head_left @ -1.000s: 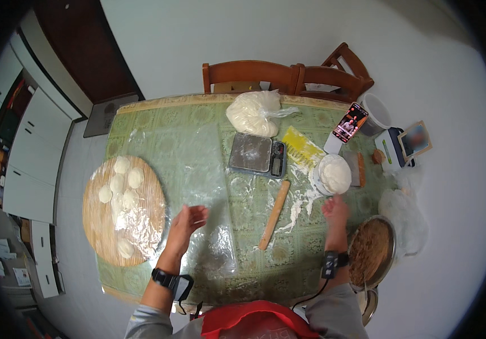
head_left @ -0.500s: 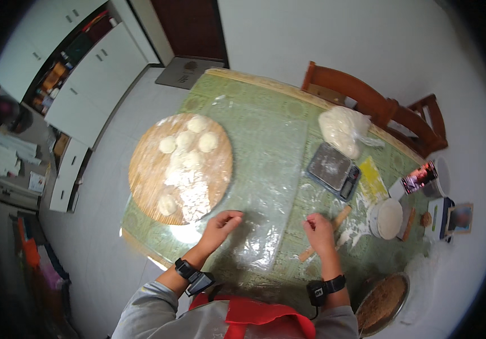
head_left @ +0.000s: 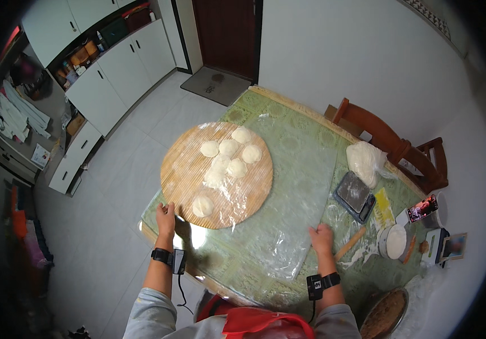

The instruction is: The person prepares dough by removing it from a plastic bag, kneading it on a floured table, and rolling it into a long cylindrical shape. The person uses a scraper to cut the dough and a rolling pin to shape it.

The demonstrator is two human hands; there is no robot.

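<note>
Several pale round dough pieces (head_left: 237, 168) lie on a round ridged wooden board (head_left: 186, 181), most grouped toward its far right and one near its front. Shiny clear film shows over part of the board. My left hand (head_left: 165, 217) is at the board's near left edge, fingers pinched; what they hold cannot be made out. My right hand (head_left: 322, 238) is closed, its fingertips by the right edge of a clear plastic sheet (head_left: 294, 226) that lies on the table. Whether it grips that sheet cannot be told.
On the green-covered table (head_left: 243, 271), a rolling pin (head_left: 350, 244), a scale (head_left: 355, 195), a bag of dough (head_left: 365, 164), a tub of white flour (head_left: 394, 241) and a propped phone (head_left: 422, 209) stand right. A bowl of brown filling (head_left: 385, 313) is near right; a wooden chair (head_left: 376, 127) behind.
My left hand has moved left, from the board's near right side to its near left edge. My right hand has come to the plastic sheet's edge. The whole view has shifted.
</note>
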